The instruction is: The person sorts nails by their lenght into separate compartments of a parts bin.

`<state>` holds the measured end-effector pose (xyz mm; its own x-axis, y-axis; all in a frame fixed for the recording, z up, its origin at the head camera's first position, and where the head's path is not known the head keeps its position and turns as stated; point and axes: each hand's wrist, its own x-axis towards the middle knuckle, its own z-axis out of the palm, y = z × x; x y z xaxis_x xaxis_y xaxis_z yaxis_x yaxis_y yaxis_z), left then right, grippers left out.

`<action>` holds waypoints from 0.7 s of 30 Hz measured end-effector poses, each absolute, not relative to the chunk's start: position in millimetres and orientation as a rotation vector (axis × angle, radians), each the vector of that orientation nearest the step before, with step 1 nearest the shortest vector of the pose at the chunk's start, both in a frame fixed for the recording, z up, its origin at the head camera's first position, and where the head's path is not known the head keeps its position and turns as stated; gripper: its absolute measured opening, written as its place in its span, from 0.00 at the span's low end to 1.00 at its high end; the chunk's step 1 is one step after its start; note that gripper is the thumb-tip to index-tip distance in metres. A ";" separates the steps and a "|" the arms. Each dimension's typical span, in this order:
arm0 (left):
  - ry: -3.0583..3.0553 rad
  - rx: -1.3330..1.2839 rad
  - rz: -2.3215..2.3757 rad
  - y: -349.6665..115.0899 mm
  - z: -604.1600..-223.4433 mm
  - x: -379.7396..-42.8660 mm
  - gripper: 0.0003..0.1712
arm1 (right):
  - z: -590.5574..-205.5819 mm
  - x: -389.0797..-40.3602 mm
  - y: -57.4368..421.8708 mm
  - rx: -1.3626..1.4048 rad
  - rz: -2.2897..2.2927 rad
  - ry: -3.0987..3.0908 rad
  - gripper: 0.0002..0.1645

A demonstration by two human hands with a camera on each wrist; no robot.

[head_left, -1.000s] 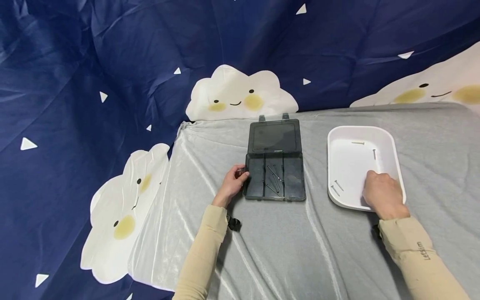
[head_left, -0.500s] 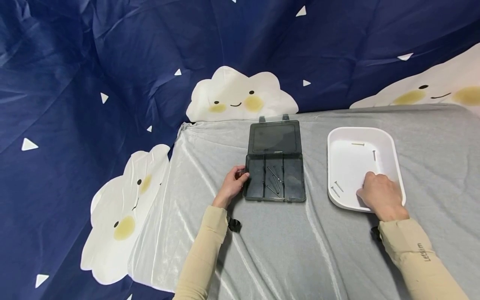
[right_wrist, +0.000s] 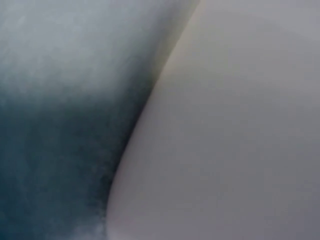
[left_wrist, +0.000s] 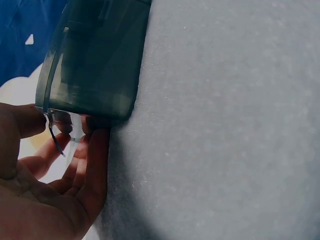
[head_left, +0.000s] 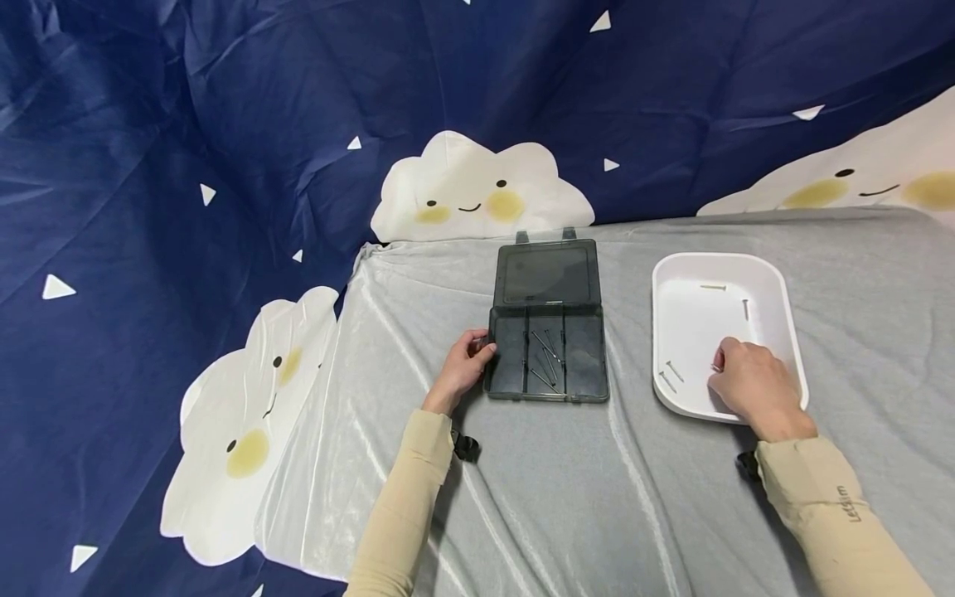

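Some cloth (head_left: pixel 631 348) between box (head_left: pixel 509 356) and tray (head_left: pixel 694 323), left hand (head_left: pixel 461 366) at box's edge

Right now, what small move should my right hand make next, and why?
Perhaps lift your right hand from the white tray toward the middle compartment of the dark box: it seems to pinch a screw, other screws lie there, and your left hand holds the box.

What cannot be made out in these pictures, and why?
Head view: what the right hand may hold, mostly hidden by the hand itself.
Head view: any thread on the fasteners, too small.
Left wrist view: rest of the dark box, cut off by the top edge.
Right wrist view: the pale surface, too blurred to identify.
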<state>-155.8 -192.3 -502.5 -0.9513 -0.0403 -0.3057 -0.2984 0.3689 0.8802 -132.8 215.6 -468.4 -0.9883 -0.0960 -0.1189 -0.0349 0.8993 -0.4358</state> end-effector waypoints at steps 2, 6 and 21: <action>2.399 -0.300 1.615 -192.4 -502.6 -155.9 0.22 | -468.2 -132.2 214.4 -0.103 -0.685 2.944 0.04; 2.400 -0.302 1.612 -192.2 -502.8 -155.8 0.22 | -466.1 -131.8 212.8 -0.116 -0.721 2.968 0.03; 2.397 -0.320 1.612 -191.8 -503.9 -156.3 0.23 | -445.2 -129.7 203.5 -0.131 -0.904 3.020 0.03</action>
